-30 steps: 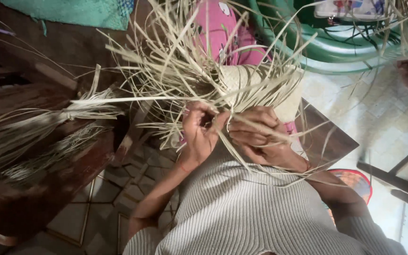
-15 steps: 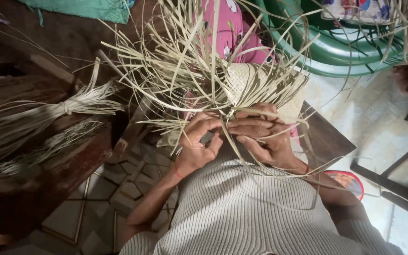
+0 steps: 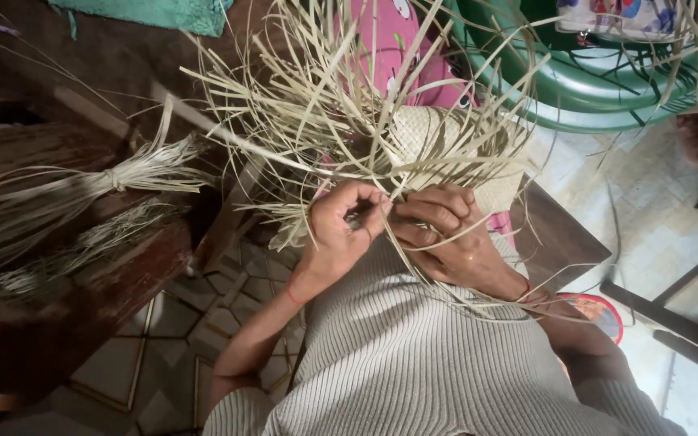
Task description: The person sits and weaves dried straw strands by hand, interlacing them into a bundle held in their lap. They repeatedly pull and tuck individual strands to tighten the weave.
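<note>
— Where does the weaving sit against your grip?

— The half-woven straw piece [image 3: 438,141] rests in my lap, just above both hands. My left hand [image 3: 341,230] pinches a thin straw strand [image 3: 401,182] between thumb and fingertips, grip narrow and closed on it. My right hand [image 3: 446,238] touches the left, fingers curled down over the strands at the woven edge, holding them in place.

— What is it made of?

— Pale, flat, dry strips, tightly plaited into a small rounded patch in the middle, with long loose ends [image 3: 317,97] fanning out stiffly on all sides. A tied bundle of the same straw [image 3: 82,194] lies on the dark wooden surface [image 3: 115,282] at my left, well apart from my hands. My ribbed grey top [image 3: 414,363] fills the lower frame; the floor tiles [image 3: 171,323] are patterned and worn.

— Anything coloured or printed nearby?

— A pink printed cloth [image 3: 397,48] lies under the weaving, green plastic basins [image 3: 599,97] stand stacked beyond it at the upper right, and a teal woven mat [image 3: 147,12] shows at the top left edge.
</note>
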